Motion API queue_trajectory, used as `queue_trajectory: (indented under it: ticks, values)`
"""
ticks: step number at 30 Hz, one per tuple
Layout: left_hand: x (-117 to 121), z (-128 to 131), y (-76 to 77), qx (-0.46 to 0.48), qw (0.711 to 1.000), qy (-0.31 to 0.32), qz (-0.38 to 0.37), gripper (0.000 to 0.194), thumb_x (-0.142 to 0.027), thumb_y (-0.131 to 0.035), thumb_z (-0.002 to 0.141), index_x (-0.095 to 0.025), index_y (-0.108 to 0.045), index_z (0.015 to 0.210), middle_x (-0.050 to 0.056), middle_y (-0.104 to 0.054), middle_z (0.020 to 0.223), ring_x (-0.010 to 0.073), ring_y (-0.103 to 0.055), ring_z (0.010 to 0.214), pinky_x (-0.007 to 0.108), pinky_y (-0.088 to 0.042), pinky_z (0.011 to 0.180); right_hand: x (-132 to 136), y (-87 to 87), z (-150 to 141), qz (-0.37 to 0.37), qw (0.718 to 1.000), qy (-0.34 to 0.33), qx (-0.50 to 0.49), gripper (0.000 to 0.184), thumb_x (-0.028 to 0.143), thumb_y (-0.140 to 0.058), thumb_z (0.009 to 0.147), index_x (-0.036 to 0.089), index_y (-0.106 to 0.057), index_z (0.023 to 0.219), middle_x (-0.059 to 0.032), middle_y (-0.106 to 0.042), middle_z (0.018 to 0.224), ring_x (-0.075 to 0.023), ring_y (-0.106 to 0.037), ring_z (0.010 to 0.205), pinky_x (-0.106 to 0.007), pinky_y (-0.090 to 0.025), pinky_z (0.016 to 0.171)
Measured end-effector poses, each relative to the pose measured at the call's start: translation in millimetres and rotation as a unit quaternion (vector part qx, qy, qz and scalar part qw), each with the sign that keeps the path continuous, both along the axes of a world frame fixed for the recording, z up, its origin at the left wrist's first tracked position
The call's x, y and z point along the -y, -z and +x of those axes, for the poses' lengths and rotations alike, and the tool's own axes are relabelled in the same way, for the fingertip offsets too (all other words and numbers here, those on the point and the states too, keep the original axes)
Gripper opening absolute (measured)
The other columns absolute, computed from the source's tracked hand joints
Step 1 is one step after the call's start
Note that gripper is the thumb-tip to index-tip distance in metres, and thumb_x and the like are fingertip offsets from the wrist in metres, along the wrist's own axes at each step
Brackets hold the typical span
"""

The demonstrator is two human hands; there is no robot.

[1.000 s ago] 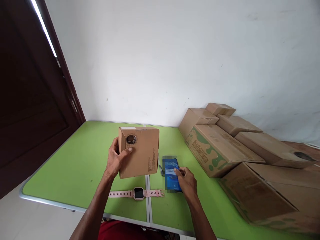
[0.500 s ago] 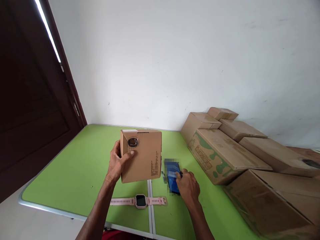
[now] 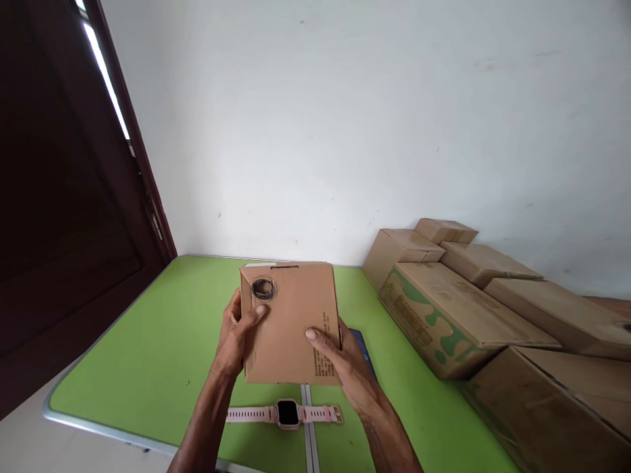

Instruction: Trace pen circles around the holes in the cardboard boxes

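Observation:
A small brown cardboard box (image 3: 288,315) with a round hole near its top left corner is held above the green table (image 3: 162,348). My left hand (image 3: 235,335) grips its left side, thumb on the front face. My right hand (image 3: 340,361) holds its lower right corner, thumb on the front. A pink smartwatch (image 3: 286,414) lies flat on the table just below the box. A blue phone (image 3: 363,347) lies on the table behind my right hand, mostly hidden by it and the box.
Several large cardboard boxes (image 3: 444,309) are stacked along the table's right side against the white wall. A dark wooden door (image 3: 64,197) stands at the left. The table has a seam (image 3: 308,427) down its middle.
My right hand has left the phone on the table and moved up to take the box's lower right corner. The box now faces me more squarely.

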State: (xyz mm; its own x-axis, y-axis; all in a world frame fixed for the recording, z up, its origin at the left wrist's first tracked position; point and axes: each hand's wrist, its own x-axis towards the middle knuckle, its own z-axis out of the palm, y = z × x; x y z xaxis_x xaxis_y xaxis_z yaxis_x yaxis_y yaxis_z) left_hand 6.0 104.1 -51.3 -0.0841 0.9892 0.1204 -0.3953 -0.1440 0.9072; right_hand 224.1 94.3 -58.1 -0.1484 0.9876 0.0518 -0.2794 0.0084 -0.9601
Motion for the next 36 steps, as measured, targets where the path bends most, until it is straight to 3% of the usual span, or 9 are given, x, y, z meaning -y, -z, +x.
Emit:
queue_trajectory:
  ticks: [4,8,13,17,24,27,30,33,36]
  values:
    - [8.6,-9.9,0.8,-0.039,0.998,-0.021,0.038,0.082,-0.077,-0.079,0.087,-0.025,-0.068,0.149,0.016,-0.071,0.151,0.0417,-0.069,0.138,0.047,-0.065,0.104,-0.8,-4.2,-9.4,-0.014,0.997,0.017,-0.075,0.065,0.059,-0.099,0.076,0.025,-0.078,0.127,-0.012,-0.084,0.129,-0.0377,-0.077,0.122,-0.05,-0.064,0.101]
    - [18.2,-12.0,-1.2,-0.089,0.993,0.02,0.069,0.08,-0.078,-0.074,0.091,-0.027,-0.07,0.152,0.014,-0.069,0.154,0.0438,-0.063,0.144,0.048,-0.063,0.109,-8.5,-7.9,-8.6,-0.078,0.978,0.086,-0.174,0.061,0.059,-0.108,0.058,0.025,-0.083,0.102,-0.0058,-0.088,0.112,-0.0335,-0.081,0.108,-0.047,-0.066,0.097]
    - [26.8,-5.6,-11.7,-0.083,0.991,0.066,0.077,0.074,-0.072,-0.066,0.101,-0.027,-0.062,0.16,0.012,-0.063,0.163,0.0423,-0.058,0.15,0.049,-0.06,0.116,-7.9,-14.2,-9.2,-0.076,0.969,0.127,-0.197,0.065,0.055,-0.111,0.051,0.027,-0.086,0.103,-0.0024,-0.089,0.108,-0.0307,-0.082,0.104,-0.045,-0.068,0.097]
    - [34.1,-3.1,-16.9,-0.093,0.987,0.073,0.109,0.088,-0.07,-0.073,0.098,-0.028,-0.046,0.171,0.013,-0.046,0.178,0.0441,-0.043,0.163,0.052,-0.053,0.125,-10.1,-8.7,-5.6,-0.084,0.965,0.133,-0.209,0.057,0.054,-0.109,0.056,0.029,-0.087,0.102,0.0006,-0.09,0.108,-0.0274,-0.084,0.102,-0.042,-0.069,0.096]
    - [32.7,-10.8,-29.8,-0.192,0.97,0.091,0.117,0.15,-0.081,-0.092,0.068,-0.03,-0.007,0.181,0.016,-0.008,0.19,0.0525,-0.015,0.172,0.07,-0.029,0.137,-14.5,-0.7,4.6,-0.219,0.953,-0.048,-0.205,0.051,0.047,-0.109,0.061,0.02,-0.089,0.099,-0.0055,-0.09,0.095,-0.0277,-0.086,0.083,-0.038,-0.071,0.077]
    - [16.1,-17.0,-40.5,-0.186,0.975,0.064,0.108,0.144,-0.08,-0.089,0.072,-0.031,-0.009,0.18,0.017,-0.009,0.189,0.0523,-0.012,0.173,0.075,-0.027,0.135,-15.1,-1.4,0.7,-0.261,0.938,-0.09,-0.21,0.056,0.044,-0.112,0.055,0.018,-0.089,0.098,-0.0048,-0.09,0.091,-0.0248,-0.085,0.077,-0.034,-0.071,0.076]
    - [-3.1,-21.4,-43.4,-0.105,0.99,0.037,0.087,0.122,-0.071,-0.088,0.08,-0.033,-0.021,0.175,0.019,-0.032,0.181,0.0507,-0.039,0.163,0.07,-0.048,0.125,-19.8,-0.9,-7.0,-0.276,0.933,-0.093,-0.211,0.049,0.038,-0.113,0.056,0.02,-0.089,0.094,-0.0016,-0.09,0.089,-0.0222,-0.085,0.077,-0.029,-0.07,0.075]
    - [-18.2,-29.4,-33.6,-0.034,0.997,0.011,0.067,0.088,-0.068,-0.083,0.088,-0.03,-0.045,0.157,0.017,-0.053,0.166,0.0449,-0.061,0.146,0.061,-0.061,0.113,-28.3,0.6,-15.0,-0.268,0.941,-0.095,-0.184,0.041,0.038,-0.108,0.067,0.02,-0.088,0.098,-0.003,-0.09,0.093,-0.0227,-0.085,0.081,-0.029,-0.07,0.075]
    - [-23.6,-45.4,-12.9,-0.023,0.999,-0.038,0.009,0.089,-0.076,-0.082,0.086,-0.027,-0.051,0.154,0.019,-0.052,0.169,0.0456,-0.06,0.148,0.06,-0.059,0.115,-40.3,2.7,-26.1,-0.244,0.958,-0.092,-0.122,0.042,0.045,-0.1,0.079,0.019,-0.086,0.11,-0.0065,-0.09,0.1,-0.0284,-0.086,0.101,-0.037,-0.071,0.09]
